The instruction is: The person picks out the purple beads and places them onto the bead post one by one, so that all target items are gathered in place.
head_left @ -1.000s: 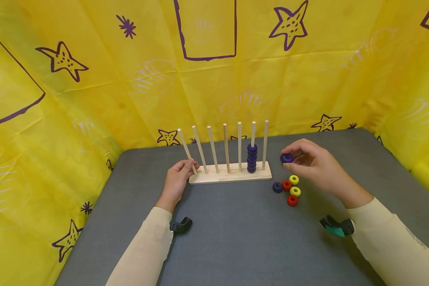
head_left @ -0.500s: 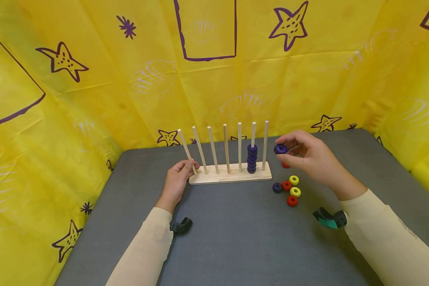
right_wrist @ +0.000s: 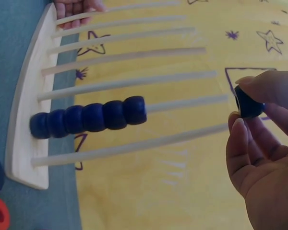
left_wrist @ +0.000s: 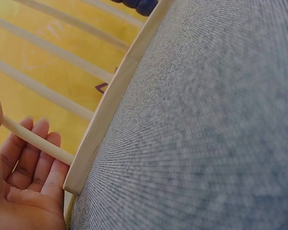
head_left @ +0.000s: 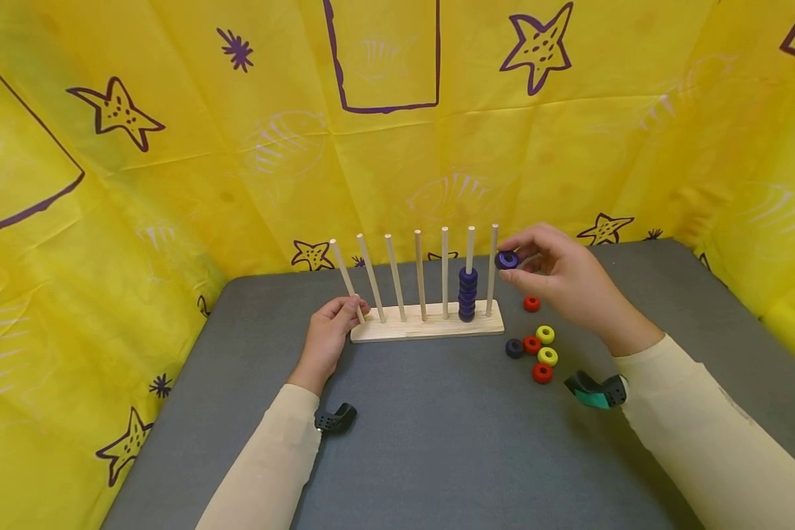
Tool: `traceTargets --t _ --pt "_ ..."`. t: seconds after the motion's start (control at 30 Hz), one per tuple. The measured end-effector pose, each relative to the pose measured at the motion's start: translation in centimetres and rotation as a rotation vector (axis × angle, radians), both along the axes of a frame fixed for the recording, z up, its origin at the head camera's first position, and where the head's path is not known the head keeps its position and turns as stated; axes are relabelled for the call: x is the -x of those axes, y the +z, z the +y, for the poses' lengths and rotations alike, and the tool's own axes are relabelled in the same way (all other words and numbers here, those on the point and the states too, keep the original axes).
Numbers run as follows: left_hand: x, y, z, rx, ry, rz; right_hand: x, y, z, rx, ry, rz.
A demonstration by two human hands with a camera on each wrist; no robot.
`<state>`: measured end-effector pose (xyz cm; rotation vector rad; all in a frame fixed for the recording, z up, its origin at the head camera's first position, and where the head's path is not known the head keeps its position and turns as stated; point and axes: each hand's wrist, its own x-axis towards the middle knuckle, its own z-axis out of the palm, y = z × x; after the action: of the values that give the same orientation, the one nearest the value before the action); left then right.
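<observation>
A wooden peg stand with a row of upright dowels stands on the grey table. My left hand holds its leftmost peg low down, thumb in front and fingers behind; the left wrist view shows the fingers passing behind that peg. My right hand pinches a dark blue bead between thumb and fingertips, raised beside the upper part of the rightmost peg. In the right wrist view this bead is near that peg's tip. A stack of several blue beads sits on the second peg from the right.
Right of the stand lie loose beads: a red one by itself, and a cluster with a blue bead, yellow beads and red beads. A yellow patterned cloth hangs behind and at both sides.
My right hand has moved left and up with the blue bead, toward the rightmost peg's upper end. The lone red bead it covered now shows. My left hand stays put.
</observation>
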<state>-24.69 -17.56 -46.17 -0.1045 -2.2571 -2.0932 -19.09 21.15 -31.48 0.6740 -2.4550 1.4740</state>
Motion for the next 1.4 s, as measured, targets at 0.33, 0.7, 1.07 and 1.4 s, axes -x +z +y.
traceTargets --t 0.33,0.7,1.07,1.4 --pt "-0.1 0.1 0.0 -0.008 0.007 0.0 1.5 1.3 -1.7 0.007 0.013 0.048" --pt "-0.1 0.1 -0.1 -0.008 -0.001 0.002 2.9 2.2 -3.0 0.0 -0.02 0.07" --pt "-0.1 0.1 0.1 -0.023 0.003 0.001 3.7 2.7 -3.5 -0.033 -0.052 0.053" --pt "-0.2 0.3 0.1 -0.018 0.002 0.001 4.6 2.4 -3.8 -0.056 -0.065 0.035"
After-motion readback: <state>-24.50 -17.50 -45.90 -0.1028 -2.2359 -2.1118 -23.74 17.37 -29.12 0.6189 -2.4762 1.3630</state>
